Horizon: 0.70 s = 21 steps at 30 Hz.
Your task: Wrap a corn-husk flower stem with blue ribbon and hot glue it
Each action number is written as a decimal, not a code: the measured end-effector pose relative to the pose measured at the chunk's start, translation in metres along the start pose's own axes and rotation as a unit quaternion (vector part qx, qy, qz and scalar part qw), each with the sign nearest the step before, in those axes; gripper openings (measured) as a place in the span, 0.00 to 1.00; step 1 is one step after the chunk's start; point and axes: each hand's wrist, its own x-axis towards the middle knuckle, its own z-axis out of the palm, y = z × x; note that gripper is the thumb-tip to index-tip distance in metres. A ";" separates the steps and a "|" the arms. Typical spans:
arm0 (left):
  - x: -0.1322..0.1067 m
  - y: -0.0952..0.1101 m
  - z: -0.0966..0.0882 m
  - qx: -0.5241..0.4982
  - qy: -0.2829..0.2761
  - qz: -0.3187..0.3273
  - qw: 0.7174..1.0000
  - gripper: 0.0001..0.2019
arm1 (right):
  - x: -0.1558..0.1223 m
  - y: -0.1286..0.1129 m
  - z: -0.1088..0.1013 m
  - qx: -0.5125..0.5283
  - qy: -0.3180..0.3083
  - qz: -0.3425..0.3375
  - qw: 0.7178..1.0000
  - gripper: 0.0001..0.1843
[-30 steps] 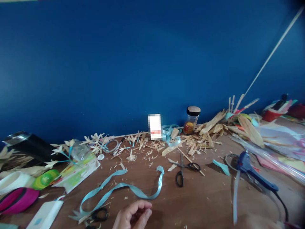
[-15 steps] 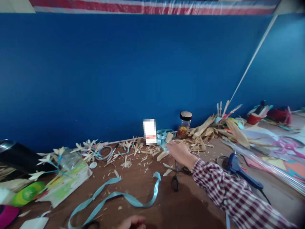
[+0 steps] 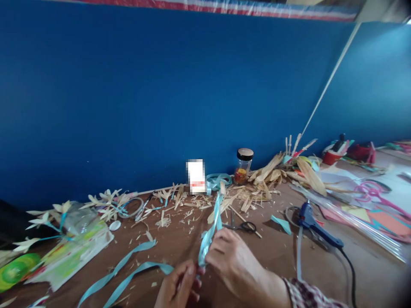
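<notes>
Close to the table's front edge, my left hand (image 3: 180, 284) and my right hand (image 3: 233, 261) are side by side, fingers closed on a light blue ribbon (image 3: 210, 237). From my hands it stretches back toward a coil of the same ribbon (image 3: 221, 182) by the wall. A loose length of blue ribbon (image 3: 133, 280) curves over the table to the left and reaches my left hand. Just beyond my right hand lie dark-handled scissors (image 3: 247, 226) and a thin stick. My fingers partly hide the gripped ribbon.
Dried husk scraps (image 3: 253, 192) and a lidded jar (image 3: 244, 167) line the blue wall. At right lie a blue glue gun (image 3: 321, 226), clear tubes and pink scissors (image 3: 369, 192). Pale husk flowers (image 3: 41, 220) and a painted sheet (image 3: 73, 252) are at left.
My right hand has come back from the coil by the wall toward me, drawing ribbon with it. My left hand has risen farther into view and now grips ribbon beside it.
</notes>
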 end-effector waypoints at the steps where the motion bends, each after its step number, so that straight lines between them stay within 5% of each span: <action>1: 0.004 0.004 0.005 -0.051 -0.004 -0.032 0.998 0.24 | -0.004 -0.004 0.006 0.009 0.014 -0.009 1.000 0.06; 5: 0.013 0.014 0.016 -0.219 -0.023 -0.105 0.970 0.16 | -0.016 -0.010 0.021 0.021 0.057 -0.020 0.998 0.08; 8: 0.019 0.023 0.019 -0.260 0.030 -0.121 0.958 0.11 | -0.027 -0.008 0.023 0.059 0.044 0.036 0.997 0.05; 15: 0.044 0.047 0.021 -0.308 0.107 -0.074 0.942 0.08 | -0.048 0.015 0.016 0.062 -0.013 0.129 0.990 0.01; 21: 0.046 0.074 0.019 -0.319 0.043 -0.052 0.945 0.09 | -0.048 0.050 -0.001 0.003 0.004 0.179 0.984 0.06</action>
